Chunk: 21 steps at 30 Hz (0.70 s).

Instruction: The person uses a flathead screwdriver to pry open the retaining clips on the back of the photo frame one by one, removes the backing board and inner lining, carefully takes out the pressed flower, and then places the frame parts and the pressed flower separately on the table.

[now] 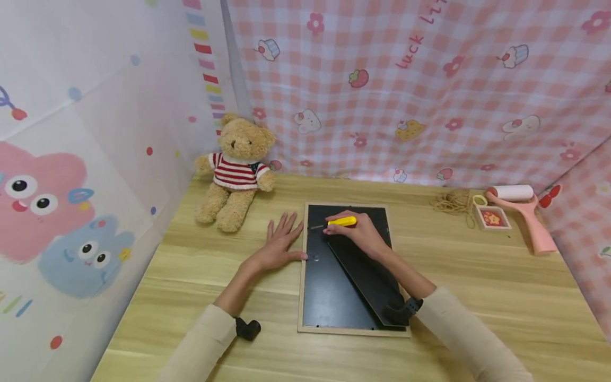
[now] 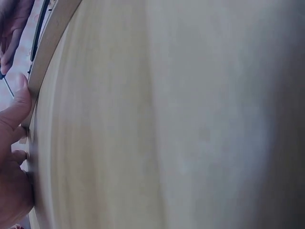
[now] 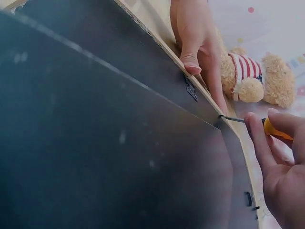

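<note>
Two hands on my feed: the right hand (image 1: pixel 359 232) pinches a yellow-handled screwdriver (image 1: pixel 345 221), thin tip at the wooden frame (image 1: pixel 334 330) on the table (image 1: pixel 501 281); the left hand (image 1: pixel 278 248) lies fingers spread, thumb touching its rim. Smooth black board (image 1: pixel 334 297) inside.

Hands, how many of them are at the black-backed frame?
2: the left hand touches the left edge of the frame, and the right hand holds a yellow-handled tool over the black backing. No others show.
</note>
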Available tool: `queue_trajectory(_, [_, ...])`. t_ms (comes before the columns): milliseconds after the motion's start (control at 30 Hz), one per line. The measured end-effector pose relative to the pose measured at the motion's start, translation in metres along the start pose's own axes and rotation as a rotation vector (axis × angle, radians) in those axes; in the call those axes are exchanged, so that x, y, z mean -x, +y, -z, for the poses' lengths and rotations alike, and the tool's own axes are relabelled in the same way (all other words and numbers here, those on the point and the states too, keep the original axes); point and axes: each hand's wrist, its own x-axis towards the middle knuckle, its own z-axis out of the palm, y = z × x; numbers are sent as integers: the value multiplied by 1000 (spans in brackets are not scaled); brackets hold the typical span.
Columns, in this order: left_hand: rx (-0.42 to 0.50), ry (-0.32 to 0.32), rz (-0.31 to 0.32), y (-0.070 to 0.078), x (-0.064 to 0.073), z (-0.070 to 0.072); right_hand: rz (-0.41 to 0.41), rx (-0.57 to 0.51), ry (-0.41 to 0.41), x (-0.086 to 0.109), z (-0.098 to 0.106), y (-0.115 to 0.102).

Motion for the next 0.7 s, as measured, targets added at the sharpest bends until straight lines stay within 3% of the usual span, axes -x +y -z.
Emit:
queue_trajectory(300, [-28,-3,-12,-1,-2,-3,-30,-59,22,-1,-6,4])
queue_trajectory(700, [13,-13,-12,0,-2,-1,43,181,-20,-19,-8,-14])
